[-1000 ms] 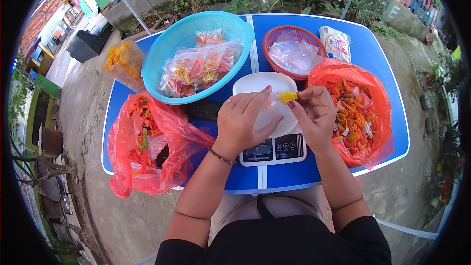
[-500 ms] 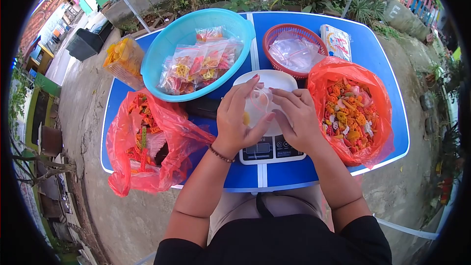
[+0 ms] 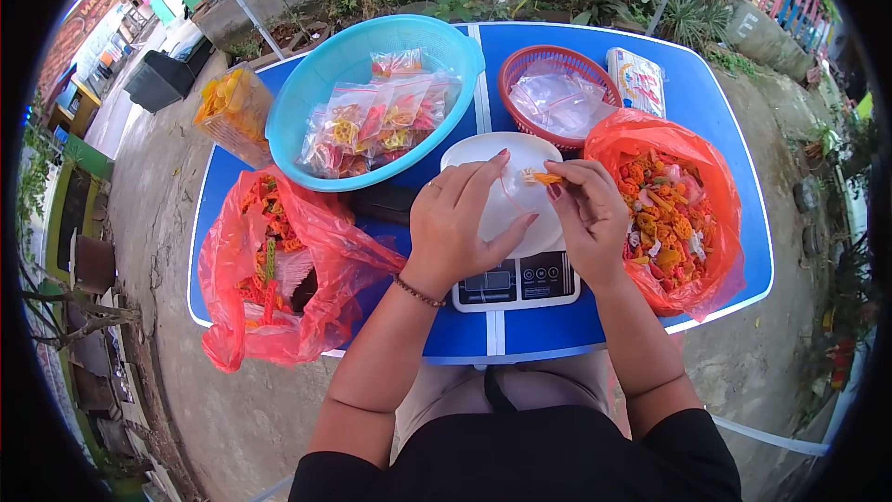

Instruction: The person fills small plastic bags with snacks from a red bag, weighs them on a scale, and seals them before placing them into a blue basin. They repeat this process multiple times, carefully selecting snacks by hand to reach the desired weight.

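Note:
My left hand (image 3: 458, 221) holds a small clear plastic bag (image 3: 502, 197) by its edge, above the white tray of a kitchen scale (image 3: 533, 281). To the right of the bag, my right hand (image 3: 587, 214) pinches a few orange and whitish snack pieces (image 3: 541, 178) between thumb and fingers. Just beyond that hand stands an open red plastic bag (image 3: 729, 214) full of mixed orange, red and white snacks. The scale lies near the front middle of the blue table (image 3: 548, 339).
A turquoise basin (image 3: 286, 121) with filled packets stands back left, beside a clear container of yellow pieces (image 3: 232, 104). Another red bag (image 3: 325, 316) is at left. A red basket (image 3: 511, 84) holds empty clear bags, with a white packet (image 3: 637, 82) beside it.
My right hand has moved slightly right, away from the small bag's mouth, and orange and whitish pieces now show at its fingertips. My left hand stays nearly in place with the bag.

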The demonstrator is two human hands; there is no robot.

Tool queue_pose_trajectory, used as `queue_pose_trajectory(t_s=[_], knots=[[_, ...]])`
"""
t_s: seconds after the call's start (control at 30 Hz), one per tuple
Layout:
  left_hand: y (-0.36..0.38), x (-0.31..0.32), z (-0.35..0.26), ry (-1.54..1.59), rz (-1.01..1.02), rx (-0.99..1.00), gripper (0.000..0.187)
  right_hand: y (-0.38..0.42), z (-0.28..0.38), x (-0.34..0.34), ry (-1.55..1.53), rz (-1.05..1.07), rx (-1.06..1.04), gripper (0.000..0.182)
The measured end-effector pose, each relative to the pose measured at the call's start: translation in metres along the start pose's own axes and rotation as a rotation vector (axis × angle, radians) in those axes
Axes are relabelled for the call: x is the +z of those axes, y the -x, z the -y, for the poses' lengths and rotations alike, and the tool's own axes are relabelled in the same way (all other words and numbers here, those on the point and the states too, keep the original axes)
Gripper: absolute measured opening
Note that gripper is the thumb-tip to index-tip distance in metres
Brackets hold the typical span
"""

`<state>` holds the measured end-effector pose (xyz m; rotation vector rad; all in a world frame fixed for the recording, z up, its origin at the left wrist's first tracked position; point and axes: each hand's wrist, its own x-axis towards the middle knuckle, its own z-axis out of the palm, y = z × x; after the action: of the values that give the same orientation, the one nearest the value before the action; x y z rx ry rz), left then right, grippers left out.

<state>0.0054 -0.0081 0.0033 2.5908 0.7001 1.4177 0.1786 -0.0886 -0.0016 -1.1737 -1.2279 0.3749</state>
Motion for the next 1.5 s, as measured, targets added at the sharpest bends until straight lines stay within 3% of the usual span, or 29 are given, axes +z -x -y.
queue_pose_trajectory(t_s=[0.1,0.2,0.4,0.6,0.8,1.0,1.2,1.4,1.5], knots=[[0.001,0.003,0.0,-0.02,0.036,0.004,0.064,0.002,0.007,0.003,-0.358,-0.044,0.114,0.013],[0.002,0.004,-0.002,-0.022,0.056,-0.004,0.063,0.004,0.008,0.004,-0.342,-0.033,0.079,0.013],[0.001,0.004,-0.005,-0.015,0.046,0.01,0.063,0.009,-0.002,-0.005,-0.046,0.073,0.146,0.011],[0.003,0.006,-0.002,0.027,0.0,0.024,0.064,0.0,-0.004,-0.005,-0.003,0.082,-0.036,0.017],[0.006,0.005,0.0,0.15,-0.033,-0.067,0.065,-0.004,0.003,0.0,0.637,0.202,-0.242,0.032],[0.006,0.006,0.003,0.115,-0.022,-0.053,0.065,-0.001,0.0,-0.003,0.644,0.252,-0.243,0.028],[0.005,0.008,0.004,0.085,-0.014,-0.017,0.066,-0.003,-0.003,-0.006,0.544,0.132,-0.208,0.021],[0.004,0.007,0.001,0.05,0.004,-0.003,0.067,-0.004,0.0,-0.007,-0.119,-0.047,0.1,0.02],[0.003,0.007,-0.001,0.014,0.002,0.034,0.067,-0.001,0.005,-0.007,-0.344,-0.032,0.152,0.021]])
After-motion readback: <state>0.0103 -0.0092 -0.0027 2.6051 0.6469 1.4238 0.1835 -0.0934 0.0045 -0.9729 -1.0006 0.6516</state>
